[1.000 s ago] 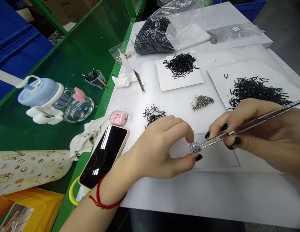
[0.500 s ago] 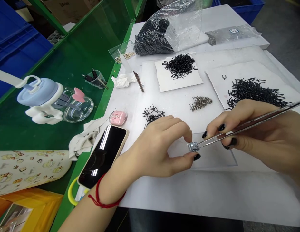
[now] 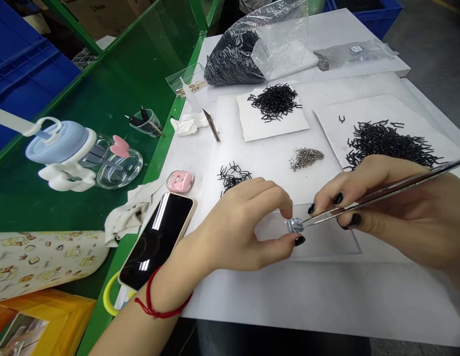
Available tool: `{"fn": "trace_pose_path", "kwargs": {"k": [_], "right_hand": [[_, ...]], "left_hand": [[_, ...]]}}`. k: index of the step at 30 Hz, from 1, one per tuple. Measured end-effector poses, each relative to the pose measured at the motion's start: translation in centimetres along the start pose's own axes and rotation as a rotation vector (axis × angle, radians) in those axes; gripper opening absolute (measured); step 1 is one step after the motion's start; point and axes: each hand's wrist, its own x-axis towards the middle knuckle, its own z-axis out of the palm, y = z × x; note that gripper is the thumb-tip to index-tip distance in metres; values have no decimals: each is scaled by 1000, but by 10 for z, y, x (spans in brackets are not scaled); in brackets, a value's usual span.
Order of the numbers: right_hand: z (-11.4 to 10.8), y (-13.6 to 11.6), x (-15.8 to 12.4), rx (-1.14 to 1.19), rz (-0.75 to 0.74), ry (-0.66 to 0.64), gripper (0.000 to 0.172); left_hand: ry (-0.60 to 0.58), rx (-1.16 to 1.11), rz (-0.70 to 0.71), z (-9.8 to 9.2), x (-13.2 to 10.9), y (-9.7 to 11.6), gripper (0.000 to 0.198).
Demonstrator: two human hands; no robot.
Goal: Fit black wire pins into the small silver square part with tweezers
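Left hand (image 3: pixel 239 225) pinches a small bluish part (image 3: pixel 295 225) between thumb and curled finger; right hand (image 3: pixel 407 227) grips tweezers (image 3: pixel 426 179) whose tips meet the part at its 3 o'clock side; whether they clasp anything cannot be told. The part lies over a clear sheet (image 3: pixel 329 242); contact between the two is unclear. Risk: uneven tip pressure could twist the part out of the narrow pinch; slipping toward 12 o'clock, it could scatter the metallic granules (image 3: pixel 307 159). Against the earlier frame, the scene sits slightly further toward 9 o'clock; grip and tip placement appear unchanged
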Motion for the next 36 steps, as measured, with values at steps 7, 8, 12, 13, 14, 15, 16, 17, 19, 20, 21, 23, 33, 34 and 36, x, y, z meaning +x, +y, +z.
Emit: {"fn": "trace_pose_path", "kwargs": {"k": [7, 8, 12, 13, 14, 15, 16, 17, 19, 20, 21, 23, 33, 34, 36], "right_hand": [[2, 0, -2, 28, -7, 0, 13], [2, -1, -2, 18, -4, -3, 14], [-2, -1, -2, 37, 17, 98, 13], [-4, 0, -1, 27, 23, 170, 12], [-7, 1, 0, -18, 32, 248, 11], [-10, 4, 2, -88, 52, 305, 9], [-13, 7, 4, -171, 79, 334, 7], [-15, 10, 5, -248, 107, 345, 6], [-19, 18, 8, -351, 171, 330, 6], [-20, 22, 9, -368, 194, 323, 7], [-20, 26, 10, -373, 209, 319, 7], [-19, 32, 11, -378, 232, 301, 8], [-16, 42, 12, -386, 265, 246, 7], [-16, 42, 12, -381, 264, 248, 6], [-17, 40, 12, -364, 263, 256, 5]], "left_hand": [[2, 3, -6, -1, -1, 1, 15], [1, 1, -4, -1, -1, 1, 15], [1, -4, -1, 0, 0, 1, 14], [5, -4, 1, 0, 0, 0, 14], [6, -4, 1, 0, -1, 0, 14], [8, -4, 2, 0, -1, 0, 14], [8, -4, 3, 0, -1, 0, 13], [8, -5, 5, 0, -1, -1, 13], [6, -5, 7, -1, -1, 0, 13], [6, -5, 8, -1, -1, 0, 13], [4, -4, 7, -1, 0, 0, 13], [-1, -4, 5, -1, 0, 0, 13], [-17, 5, -8, -1, 0, 2, 15], [-17, 7, -11, -1, 0, 2, 15], [-15, 11, -20, -2, 0, 1, 15]]}}
